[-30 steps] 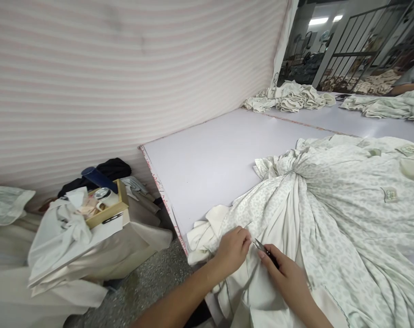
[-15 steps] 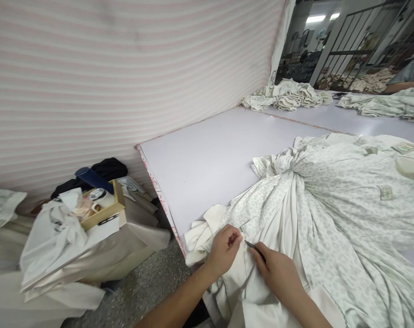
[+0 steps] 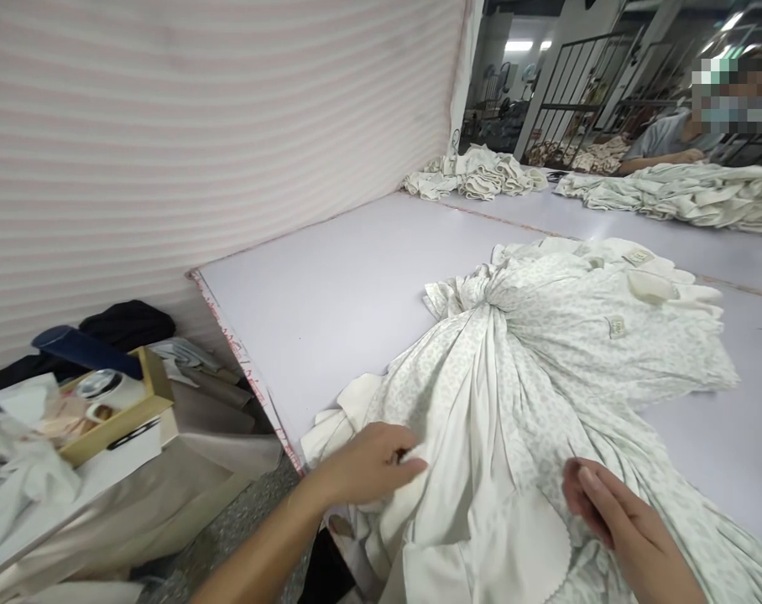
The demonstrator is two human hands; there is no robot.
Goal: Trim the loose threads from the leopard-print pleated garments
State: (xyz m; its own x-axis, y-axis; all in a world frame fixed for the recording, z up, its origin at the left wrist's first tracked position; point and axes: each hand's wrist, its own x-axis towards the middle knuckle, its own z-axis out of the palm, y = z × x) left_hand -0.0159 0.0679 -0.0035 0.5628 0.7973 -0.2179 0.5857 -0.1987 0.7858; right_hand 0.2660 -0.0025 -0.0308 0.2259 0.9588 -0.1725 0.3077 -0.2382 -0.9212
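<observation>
My left hand (image 3: 372,461) hovers at the left edge of a bundle of pale cloth with grey-green spots (image 3: 532,369). Its thumb and fingers are parted, and nothing shows between them. Over the front of the bundle is my right hand (image 3: 620,512), fingers curled and thumb pressed against them; what they hold, if anything, is hidden. The cloth is gathered tightly at a knot-like point (image 3: 491,298) and fans out in folds. Small labels (image 3: 617,327) show on its right part. Plain off-white pieces (image 3: 519,537) hang at the front.
The bundle lies on a pale table (image 3: 318,310). More cloth piles (image 3: 482,172) lie at the far side, where a person in grey (image 3: 661,143) works. At left stands a yellow box (image 3: 158,382) with a tape roll and dark blue cylinder. A striped sheet (image 3: 217,126) hangs behind.
My hands were close together at the cloth's left edge, the right holding a small dark pointed tool. Now they are apart, the right farther right, and the tool no longer shows. The view has turned right.
</observation>
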